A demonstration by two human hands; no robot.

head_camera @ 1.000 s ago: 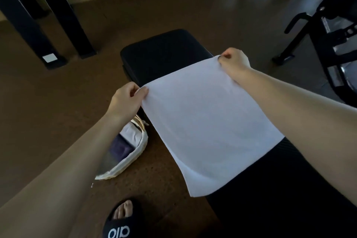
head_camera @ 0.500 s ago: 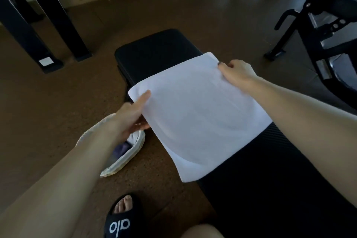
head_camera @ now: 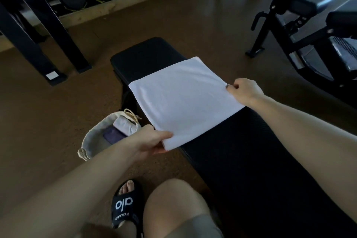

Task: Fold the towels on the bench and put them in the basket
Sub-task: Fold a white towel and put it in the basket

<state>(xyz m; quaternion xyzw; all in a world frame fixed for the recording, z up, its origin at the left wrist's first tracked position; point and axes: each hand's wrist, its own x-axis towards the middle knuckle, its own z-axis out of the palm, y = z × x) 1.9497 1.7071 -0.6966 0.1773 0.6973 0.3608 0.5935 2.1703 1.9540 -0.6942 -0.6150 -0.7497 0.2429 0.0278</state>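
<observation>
My left hand (head_camera: 152, 141): pinching the near corner of the white towel (head_camera: 183, 100), thumb on top, fingers under.
My right hand (head_camera: 244, 90): curled round the towel's right edge, gripping it.
Towel: lying flat across the black bench (head_camera: 241, 150), its left side hanging past the bench edge; it looks partly folded, with more folding to go.
Basket (head_camera: 92, 139): on the floor just left of the bench; a folded pale towel (head_camera: 123, 124) and something dark already sit inside.
Left to do: I judge this one needs finishing and dropping in; no other loose towels show.
</observation>
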